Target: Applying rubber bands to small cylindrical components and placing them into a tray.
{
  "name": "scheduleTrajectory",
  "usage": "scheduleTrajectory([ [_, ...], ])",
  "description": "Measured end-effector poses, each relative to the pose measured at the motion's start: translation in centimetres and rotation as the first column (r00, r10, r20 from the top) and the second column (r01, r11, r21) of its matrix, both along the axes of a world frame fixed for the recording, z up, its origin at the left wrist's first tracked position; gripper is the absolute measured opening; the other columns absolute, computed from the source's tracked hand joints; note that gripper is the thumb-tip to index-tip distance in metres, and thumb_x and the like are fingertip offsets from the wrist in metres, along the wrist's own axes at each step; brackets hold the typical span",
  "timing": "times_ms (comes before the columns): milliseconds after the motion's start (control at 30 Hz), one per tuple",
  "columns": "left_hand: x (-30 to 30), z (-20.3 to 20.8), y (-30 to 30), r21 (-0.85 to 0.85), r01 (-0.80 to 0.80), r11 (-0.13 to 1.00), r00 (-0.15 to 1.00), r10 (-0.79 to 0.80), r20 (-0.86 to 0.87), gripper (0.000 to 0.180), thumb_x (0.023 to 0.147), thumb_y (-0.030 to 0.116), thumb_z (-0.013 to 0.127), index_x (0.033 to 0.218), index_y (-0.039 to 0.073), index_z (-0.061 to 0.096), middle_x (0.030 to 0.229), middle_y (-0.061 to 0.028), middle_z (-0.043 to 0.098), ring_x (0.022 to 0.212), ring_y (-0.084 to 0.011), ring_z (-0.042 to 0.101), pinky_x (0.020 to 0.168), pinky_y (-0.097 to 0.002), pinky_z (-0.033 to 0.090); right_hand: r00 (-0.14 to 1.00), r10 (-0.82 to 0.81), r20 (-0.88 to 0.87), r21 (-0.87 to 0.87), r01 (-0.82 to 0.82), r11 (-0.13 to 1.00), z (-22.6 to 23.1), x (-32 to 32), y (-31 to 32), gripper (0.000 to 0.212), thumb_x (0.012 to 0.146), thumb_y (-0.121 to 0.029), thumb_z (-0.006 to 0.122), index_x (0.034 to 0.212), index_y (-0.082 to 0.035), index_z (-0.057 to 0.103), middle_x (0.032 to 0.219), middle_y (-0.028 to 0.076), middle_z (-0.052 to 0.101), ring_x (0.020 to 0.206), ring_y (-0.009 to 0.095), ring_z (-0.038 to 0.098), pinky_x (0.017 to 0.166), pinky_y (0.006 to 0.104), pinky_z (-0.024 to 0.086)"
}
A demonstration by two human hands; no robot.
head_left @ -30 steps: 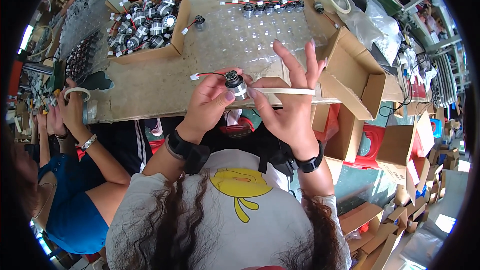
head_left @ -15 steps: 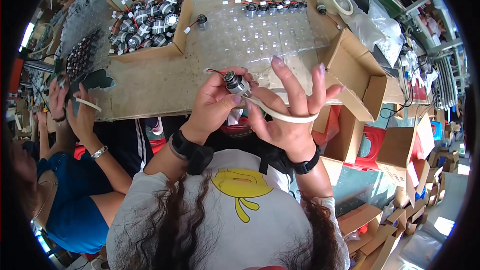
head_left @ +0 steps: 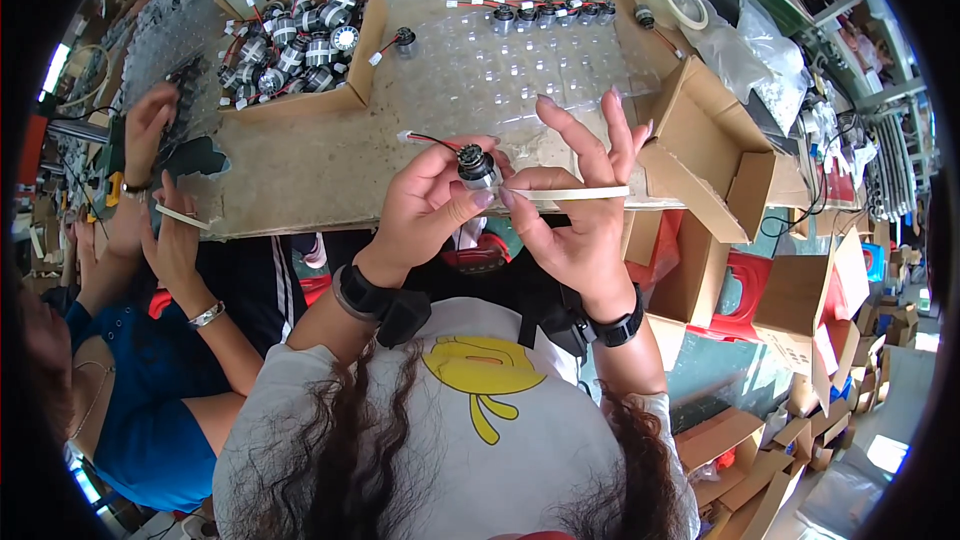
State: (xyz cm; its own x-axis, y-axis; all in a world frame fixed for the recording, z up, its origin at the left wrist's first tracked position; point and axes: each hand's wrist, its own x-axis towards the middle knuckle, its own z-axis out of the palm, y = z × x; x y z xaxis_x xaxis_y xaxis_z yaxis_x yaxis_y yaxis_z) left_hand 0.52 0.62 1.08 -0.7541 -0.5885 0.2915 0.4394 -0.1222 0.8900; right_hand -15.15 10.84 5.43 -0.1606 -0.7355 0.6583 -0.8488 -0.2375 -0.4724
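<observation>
My left hand [head_left: 415,202] is closed around a small motor [head_left: 478,166] with a black top, a silver body and thin wires ending in a white connector. Close against the motor's lower side, the thumb and forefinger of my right hand [head_left: 580,225] pinch together. A narrow cream ring [head_left: 575,194], like a thin tape roll and seen almost edge-on, lies across that hand. The other right fingers are spread upward. Whether a strip runs between ring and motor is too small to tell.
An open carton [head_left: 298,108] full of wired motors stands at the back left. A clear plastic tray [head_left: 520,75] has a row of motors along its far side. Empty cartons [head_left: 700,140] sit at the right. A co-worker's hands [head_left: 180,240] are at the left.
The cream ring has turned from a visible curve to nearly edge-on as my right hand tilted. The motor has shifted slightly right and stands more upright. A co-worker's hand has moved up.
</observation>
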Motion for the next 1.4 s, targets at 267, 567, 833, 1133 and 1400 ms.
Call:
scheduleTrajectory([
  [267,-0.4,-0.1,0.2,-0.148,-0.113,0.982,0.991,0.122,0.049,0.045,0.09,-0.001,0.059,0.132,-0.004,0.044,0.122,-0.014,0.055,0.113,-0.0189,0.054,0.097,-0.0331,0.045,0.995,-0.1,0.02,-0.002,0.1,0.995,-0.6,1.0,-0.4,0.006,0.073,-0.013,0.072,0.078,-0.016,0.07,0.135,0.002,0.052,0.142,0.034,0.019,0.11,0.0643,-0.006],
  [567,0.9,1.1,1.2,-0.341,-0.201,0.918,0.971,0.233,0.055,0.043,0.087,-0.004,0.056,0.128,-0.003,0.046,0.109,-0.0104,0.06,0.101,-0.0154,0.058,0.088,-0.0291,0.049,0.881,-0.421,-0.214,-0.05,0.421,0.906,-1.0,-1.2,-1.7,0.008,0.075,-0.008,0.069,0.082,-0.012,0.068,0.133,0.005,0.053,0.138,0.034,0.03,0.112,0.0612,0.008],
  [833,3.0,4.1,-5.6,-0.087,-0.56,0.824,0.814,0.566,0.127,0.036,0.084,0.006,0.06,0.12,0.002,0.055,0.095,-0.0018,0.063,0.074,-0.0021,0.053,0.06,-0.0208,0.044,0.991,-0.111,0.069,-0.047,0.114,0.992,1.5,-1.6,0.0,0.004,0.08,-0.008,0.065,0.082,-0.005,0.066,0.131,0.009,0.055,0.136,0.035,0.034,0.115,0.0531,0.014],
  [1133,5.4,7.0,-19.0,-0.993,-0.11,0.032,0.098,0.995,0.021,0.039,0.082,0.021,0.068,0.115,0.002,0.059,0.099,-0.0171,0.065,0.09,-0.0371,0.062,0.078,-0.0435,0.05,0.995,-0.071,0.071,0.073,0.066,0.995,-1.5,-2.0,0.1,0.005,0.081,-0.008,0.063,0.083,-0.005,0.066,0.129,0.01,0.056,0.134,0.035,0.038,0.114,0.0551,0.014],
  [1400,5.0,5.8,-13.8,-0.959,-0.283,-0.008,0.293,0.951,-0.095,0.027,0.086,0.013,0.064,0.112,0.007,0.061,0.1,-0.0127,0.065,0.089,-0.0284,0.064,0.074,-0.0359,0.053,0.996,-0.062,0.066,0.159,0.051,0.986,-2.5,-2.3,0.6,0.004,0.08,-0.008,0.065,0.084,-0.007,0.066,0.128,0.01,0.056,0.132,0.036,0.04,0.113,0.0575,0.016],
])
